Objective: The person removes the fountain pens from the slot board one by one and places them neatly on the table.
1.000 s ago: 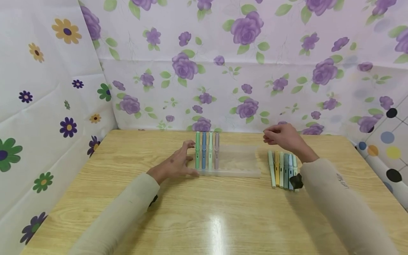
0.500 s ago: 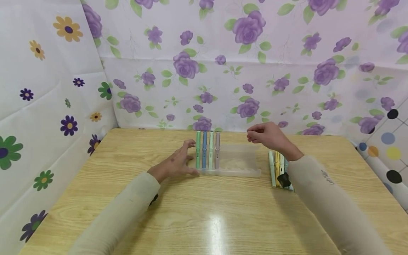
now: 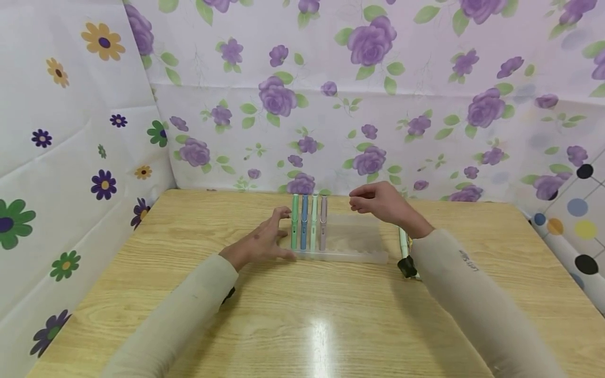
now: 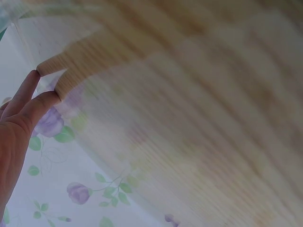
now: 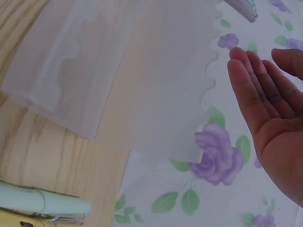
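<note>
1. Clear pen tray (image 3: pixel 350 239) sits mid-table on the far side, long axis running left–right; four pens (image 3: pixel 309 228) stand in its left-end slots, each pen pointing near–far. Right part of the tray has no pens in it.
2. My right hand (image 3: pixel 383 203) hovers above the tray's far right part, just right of the pink pen (image 3: pixel 323 227) — fingers loosely curled toward the thumb, nothing held. The right wrist view shows the palm open and bare over the tray's scalloped edge.
3. My left hand (image 3: pixel 264 239) rests flat on the table at the tray's left end, fingers spread and straight, fingertips touching the tray's edge beside the green pen (image 3: pixel 295 228). Nothing gripped.
4. Key relation: the free slots lie directly below and slightly near of my right hand; loose pens lie to its right, so the right hand is the nearer one to both.
5. Loose pens (image 3: pixel 403 242) lie on the table just right of the tray, pointing near–far, mostly hidden behind my right sleeve (image 3: pixel 463 283); count can't be told.
6. Wooden table (image 3: pixel 302 325), floral sheet behind.
</note>
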`<state>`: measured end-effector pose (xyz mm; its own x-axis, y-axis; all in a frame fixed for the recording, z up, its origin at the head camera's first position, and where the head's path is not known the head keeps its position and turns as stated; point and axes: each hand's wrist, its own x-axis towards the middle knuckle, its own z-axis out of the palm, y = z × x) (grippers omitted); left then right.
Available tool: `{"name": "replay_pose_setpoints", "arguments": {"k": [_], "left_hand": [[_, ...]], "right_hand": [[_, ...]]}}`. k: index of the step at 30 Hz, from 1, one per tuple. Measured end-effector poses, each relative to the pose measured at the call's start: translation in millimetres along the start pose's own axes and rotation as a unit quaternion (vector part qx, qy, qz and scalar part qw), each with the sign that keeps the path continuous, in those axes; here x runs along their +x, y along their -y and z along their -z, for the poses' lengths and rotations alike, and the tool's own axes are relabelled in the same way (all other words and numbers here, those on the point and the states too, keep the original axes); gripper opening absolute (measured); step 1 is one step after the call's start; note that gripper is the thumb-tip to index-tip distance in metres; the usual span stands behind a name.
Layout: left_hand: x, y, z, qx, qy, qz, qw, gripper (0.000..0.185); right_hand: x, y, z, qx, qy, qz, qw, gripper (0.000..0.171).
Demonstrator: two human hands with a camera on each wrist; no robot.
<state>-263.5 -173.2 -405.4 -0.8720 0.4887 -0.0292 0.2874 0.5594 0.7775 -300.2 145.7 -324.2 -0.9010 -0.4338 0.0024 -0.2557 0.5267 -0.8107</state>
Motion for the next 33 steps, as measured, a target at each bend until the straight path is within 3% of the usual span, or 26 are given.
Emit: {"name": "replay_pose_setpoints", "arguments": {"k": [13, 33], "left_hand": [[-0.2, 2.0, -0.4, -0.016, 0.005, -0.001, 0.9999, 0.100], [1.8, 2.6, 0.1, -0.001, -0.002, -0.008, 1.0000, 0.101]], "right_hand": [[18, 21, -18, -0.014, 0.013, 0.010, 1.000, 0.035], [26, 19, -41, -0.029, 0.008, 0.042, 0.999, 0.037]]}}
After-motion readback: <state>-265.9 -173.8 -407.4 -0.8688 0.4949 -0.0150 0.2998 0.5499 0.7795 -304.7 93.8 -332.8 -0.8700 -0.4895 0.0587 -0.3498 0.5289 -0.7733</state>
